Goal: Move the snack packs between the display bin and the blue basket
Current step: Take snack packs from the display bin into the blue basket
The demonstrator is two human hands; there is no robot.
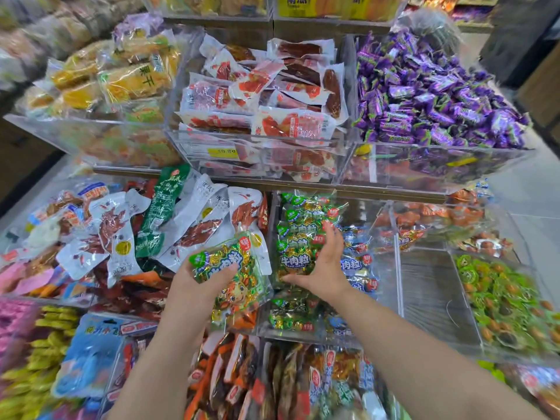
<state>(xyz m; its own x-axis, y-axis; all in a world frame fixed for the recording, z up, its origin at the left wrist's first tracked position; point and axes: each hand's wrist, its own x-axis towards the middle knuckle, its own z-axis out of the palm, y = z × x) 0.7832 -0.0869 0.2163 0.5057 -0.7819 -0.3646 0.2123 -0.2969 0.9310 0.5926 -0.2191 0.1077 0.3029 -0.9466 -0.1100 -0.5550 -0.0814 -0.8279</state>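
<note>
holding a pack point(225, 268) in curled fingers left of the bin point(396, 268), the left hand point(194, 281) was set; the right hand point(322, 268), spread open on packs point(298, 234) inside, needed one clean pinch.

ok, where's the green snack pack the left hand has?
Head view, centre: the green snack pack is gripped in the left hand, just left of the clear display bin holding matching packs.

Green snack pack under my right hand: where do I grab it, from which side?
Take the green snack pack by its lower edge, from above and the right: it lies tilted atop the stack in the clear bin, that edge seemingly free.
</note>
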